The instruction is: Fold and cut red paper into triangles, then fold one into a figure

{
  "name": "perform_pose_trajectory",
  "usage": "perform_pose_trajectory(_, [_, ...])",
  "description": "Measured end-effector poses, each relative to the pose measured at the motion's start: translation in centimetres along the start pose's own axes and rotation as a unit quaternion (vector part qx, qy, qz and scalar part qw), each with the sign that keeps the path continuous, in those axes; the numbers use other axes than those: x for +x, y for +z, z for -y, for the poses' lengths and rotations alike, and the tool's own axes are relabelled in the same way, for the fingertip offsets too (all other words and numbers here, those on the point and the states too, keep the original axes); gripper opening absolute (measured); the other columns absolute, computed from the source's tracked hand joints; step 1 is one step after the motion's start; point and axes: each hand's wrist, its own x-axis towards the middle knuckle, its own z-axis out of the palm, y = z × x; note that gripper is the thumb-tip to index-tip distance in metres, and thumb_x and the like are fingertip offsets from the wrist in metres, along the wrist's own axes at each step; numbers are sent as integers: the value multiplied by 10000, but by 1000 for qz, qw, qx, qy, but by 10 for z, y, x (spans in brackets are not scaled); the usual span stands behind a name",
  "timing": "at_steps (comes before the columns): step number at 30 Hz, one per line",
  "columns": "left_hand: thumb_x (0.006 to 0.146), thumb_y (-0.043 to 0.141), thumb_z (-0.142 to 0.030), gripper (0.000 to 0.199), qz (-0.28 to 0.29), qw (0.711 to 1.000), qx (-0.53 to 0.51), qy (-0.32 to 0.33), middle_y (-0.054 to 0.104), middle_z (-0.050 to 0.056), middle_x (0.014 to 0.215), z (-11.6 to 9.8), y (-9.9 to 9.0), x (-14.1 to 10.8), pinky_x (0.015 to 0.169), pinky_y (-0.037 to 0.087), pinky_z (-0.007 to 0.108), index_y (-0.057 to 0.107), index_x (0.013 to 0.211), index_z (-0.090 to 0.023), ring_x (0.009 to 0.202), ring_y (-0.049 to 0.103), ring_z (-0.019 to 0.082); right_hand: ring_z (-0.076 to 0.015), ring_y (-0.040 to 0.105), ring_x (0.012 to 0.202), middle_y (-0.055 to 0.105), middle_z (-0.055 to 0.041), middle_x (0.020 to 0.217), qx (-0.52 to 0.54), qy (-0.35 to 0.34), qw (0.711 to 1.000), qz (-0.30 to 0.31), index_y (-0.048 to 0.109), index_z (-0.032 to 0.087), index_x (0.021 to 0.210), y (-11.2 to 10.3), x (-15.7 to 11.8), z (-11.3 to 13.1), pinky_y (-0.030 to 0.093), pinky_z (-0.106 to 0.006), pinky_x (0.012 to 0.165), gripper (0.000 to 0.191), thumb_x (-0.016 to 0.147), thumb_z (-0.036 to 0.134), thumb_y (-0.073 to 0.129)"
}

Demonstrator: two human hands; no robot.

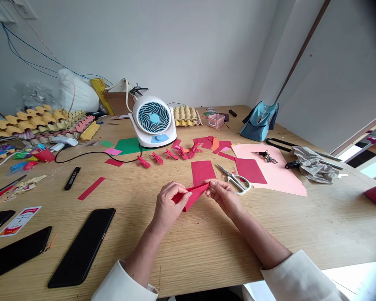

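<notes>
Between my hands is a folded sheet of red paper (196, 199), lifted a little and tilted above the table. My left hand (172, 202) pinches its left side with thumb and fingers. At its upper right corner, my right hand (224, 195) grips the edge between thumb and forefinger. A flat red paper square (203, 172) lies just behind the folded one. White-handled scissors (239, 183) rest beside my right hand, partly open, blades pointing away. Another red square (250, 170) overlaps a large pink sheet (278, 179). Several small folded red paper figures (171, 154) stand in a row.
A white fan (153, 121) stands at the back, its black cable running left. A black phone (83, 246), a black marker (72, 178) and a red strip (91, 188) lie left. Keys (265, 156), a blue bag (259, 121) and egg trays (186, 116) sit further back.
</notes>
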Motion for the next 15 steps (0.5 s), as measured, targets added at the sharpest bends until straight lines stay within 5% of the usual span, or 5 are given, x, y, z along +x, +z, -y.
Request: perform_pose_trajectory(15, [814,659,-210,129,-33,998,10,-57,688,11,751,1,0,-1,714,489,295,600,700,-207,737,644,158,-115,619,587,718,-23,649,9,2,999,-32,765,197,837,1,3,-4,503,-255,627,233,707,388,795])
